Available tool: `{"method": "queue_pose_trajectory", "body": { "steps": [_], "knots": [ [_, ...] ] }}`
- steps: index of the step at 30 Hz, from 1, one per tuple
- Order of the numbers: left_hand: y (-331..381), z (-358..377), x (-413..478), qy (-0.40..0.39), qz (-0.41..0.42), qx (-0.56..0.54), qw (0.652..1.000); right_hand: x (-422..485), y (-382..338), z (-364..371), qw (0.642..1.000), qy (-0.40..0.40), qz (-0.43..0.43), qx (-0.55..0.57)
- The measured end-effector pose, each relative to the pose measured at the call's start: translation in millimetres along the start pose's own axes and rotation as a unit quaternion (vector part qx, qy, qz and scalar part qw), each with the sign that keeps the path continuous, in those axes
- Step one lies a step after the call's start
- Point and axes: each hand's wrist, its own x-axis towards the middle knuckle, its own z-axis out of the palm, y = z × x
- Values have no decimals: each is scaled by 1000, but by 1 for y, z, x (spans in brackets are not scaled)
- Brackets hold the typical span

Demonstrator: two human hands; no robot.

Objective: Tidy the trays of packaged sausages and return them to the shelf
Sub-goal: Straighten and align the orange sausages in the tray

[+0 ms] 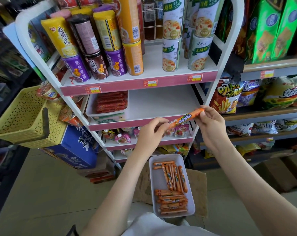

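Orange sausage stick (185, 117), one, packaged: held nearly level in the air, just in front of the shelf's (161, 103) front edge. Left hand (151, 129) pinches its lower end and right hand (210, 121) pinches the upper end, fingertips curled round it. Both forearms reach up and forward, wrists turned in toward each other.

White tray (157, 181), on a cardboard box (198, 184) below: sticks in two loose groups, lengthwise toward the far end, crosswise toward the near end.

Advice: lay this stick parallel with one group, ends flush to the tray wall, before lifting.

Red-sausage tray (106, 114): at the shelf's left end.
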Motion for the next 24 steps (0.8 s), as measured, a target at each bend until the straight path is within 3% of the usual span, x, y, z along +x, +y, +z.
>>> {"method": "queue_pose_trajectory", "body": {
  "steps": [6, 8, 9, 11, 12, 16, 20, 24],
  "knots": [
    [0, 4, -6, -3, -53, -140, 989, 0, 10, -11, 998, -1, 52, 32],
    [-1, 7, -6, 18, -50, -138, 989, -2, 15, -13, 995, -17, 44, -92],
    [-2, 8, -6, 33, -41, -120, 991, -3, 18, -15, 975, -27, 16, -222],
    [-4, 12, -6, 56, -12, -62, 996, -4, 23, -15, 885, -73, -77, -453],
    [-4, 14, -5, 63, 6, -37, 997, -4, 25, -12, 844, -103, -129, -511],
    [-5, 23, -5, 81, 62, 16, 995, -12, 34, 5, 767, -160, -290, -550],
    [-7, 27, -4, 110, 98, 28, 989, -12, 42, 6, 776, -156, -300, -532],
    [-30, 31, -6, 101, 111, 46, 988, -5, 62, -7, 803, -187, -221, -522]
  ]
}}
